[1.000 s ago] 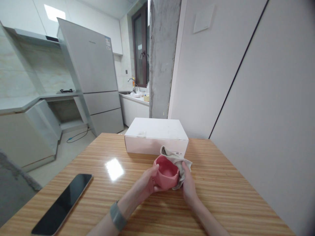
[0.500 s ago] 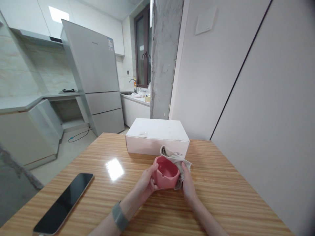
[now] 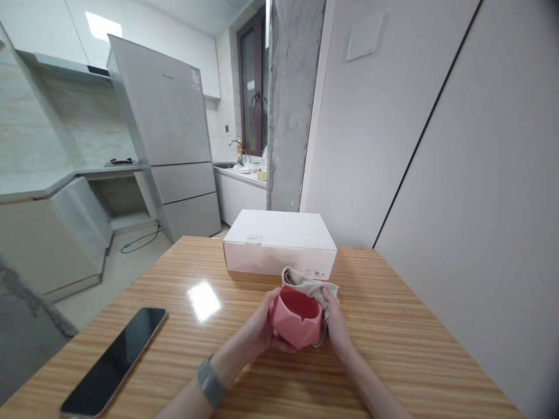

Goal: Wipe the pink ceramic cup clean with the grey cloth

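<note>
Ideally, the left hand (image 3: 261,327), gripping the faceted pink bowl (image 3: 297,326), nearer than the white box (image 3: 279,244), holds steady while the right hand (image 3: 337,326), clutching the grey cloth (image 3: 302,281), presses evenly along each facet

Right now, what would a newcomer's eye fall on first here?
Probably the pink faceted bowl, low at the centre, in the left hand, with the right hand holding a pale cloth against it. Behind stands a white box; a smartphone lies on the table, far to the left.
</note>
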A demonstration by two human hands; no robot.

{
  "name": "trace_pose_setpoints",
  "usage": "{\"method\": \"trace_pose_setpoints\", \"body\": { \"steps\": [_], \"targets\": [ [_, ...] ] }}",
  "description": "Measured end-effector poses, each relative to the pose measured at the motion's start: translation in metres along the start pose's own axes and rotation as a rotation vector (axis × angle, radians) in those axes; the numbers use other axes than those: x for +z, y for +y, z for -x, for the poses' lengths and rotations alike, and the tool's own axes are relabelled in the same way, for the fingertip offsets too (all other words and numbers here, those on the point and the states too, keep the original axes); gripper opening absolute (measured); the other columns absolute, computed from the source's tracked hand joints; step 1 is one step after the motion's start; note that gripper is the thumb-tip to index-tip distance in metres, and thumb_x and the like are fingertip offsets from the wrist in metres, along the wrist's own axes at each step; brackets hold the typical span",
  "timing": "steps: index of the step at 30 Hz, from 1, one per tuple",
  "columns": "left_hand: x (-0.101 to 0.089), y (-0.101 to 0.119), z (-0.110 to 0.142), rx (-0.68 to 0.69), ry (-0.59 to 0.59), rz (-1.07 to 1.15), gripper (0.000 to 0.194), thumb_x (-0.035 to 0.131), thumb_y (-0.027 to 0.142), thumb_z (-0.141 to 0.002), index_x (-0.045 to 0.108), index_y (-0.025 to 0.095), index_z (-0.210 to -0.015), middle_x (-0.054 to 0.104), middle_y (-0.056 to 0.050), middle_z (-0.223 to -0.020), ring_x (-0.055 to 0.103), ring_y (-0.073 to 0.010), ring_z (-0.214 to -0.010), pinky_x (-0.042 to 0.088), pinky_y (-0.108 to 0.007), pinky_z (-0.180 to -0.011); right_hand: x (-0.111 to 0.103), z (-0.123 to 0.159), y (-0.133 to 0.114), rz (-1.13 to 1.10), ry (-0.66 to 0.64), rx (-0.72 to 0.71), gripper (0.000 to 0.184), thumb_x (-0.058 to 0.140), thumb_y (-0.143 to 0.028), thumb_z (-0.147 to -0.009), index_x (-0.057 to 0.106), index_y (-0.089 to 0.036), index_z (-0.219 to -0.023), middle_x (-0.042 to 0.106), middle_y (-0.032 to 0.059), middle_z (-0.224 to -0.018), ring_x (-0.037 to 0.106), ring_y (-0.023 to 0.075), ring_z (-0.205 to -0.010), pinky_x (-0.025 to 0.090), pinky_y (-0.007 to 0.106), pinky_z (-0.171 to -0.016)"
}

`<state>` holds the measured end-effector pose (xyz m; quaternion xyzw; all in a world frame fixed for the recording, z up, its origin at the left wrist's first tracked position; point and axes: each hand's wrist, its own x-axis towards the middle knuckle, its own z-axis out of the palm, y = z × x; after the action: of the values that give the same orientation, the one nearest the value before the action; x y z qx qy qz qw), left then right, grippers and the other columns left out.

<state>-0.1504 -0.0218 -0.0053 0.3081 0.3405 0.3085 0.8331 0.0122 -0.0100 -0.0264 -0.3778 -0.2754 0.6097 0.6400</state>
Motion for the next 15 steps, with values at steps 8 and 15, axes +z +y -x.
{"method": "trace_pose_setpoints", "body": {
  "steps": [8,15],
  "targets": [
    [0.001,-0.009,-0.008,0.173,0.036,0.151,0.052,0.047,0.052,-0.088,0.055,0.015,-0.125,0.069,-0.015,-0.112,0.069,-0.0258,-0.09,0.058,-0.037,-0.069,-0.004,-0.006,0.003,-0.059,0.065,0.001,0.039,0.066,-0.054,-0.072,0.073,-0.022,-0.093,0.078,0.0,-0.092,0.066,0.0258,-0.106,0.049,0.038,-0.096],
    [-0.001,-0.009,-0.006,0.212,-0.034,0.159,0.046,0.05,0.045,-0.089,0.056,0.015,-0.123,0.067,-0.014,-0.118,0.067,-0.0256,-0.1,0.057,-0.036,-0.076,-0.011,-0.009,0.005,-0.043,0.103,-0.074,0.041,0.066,-0.054,-0.073,0.071,-0.022,-0.099,0.077,-0.0029,-0.097,0.063,0.0209,-0.11,0.044,0.032,-0.101]
  ]
}}
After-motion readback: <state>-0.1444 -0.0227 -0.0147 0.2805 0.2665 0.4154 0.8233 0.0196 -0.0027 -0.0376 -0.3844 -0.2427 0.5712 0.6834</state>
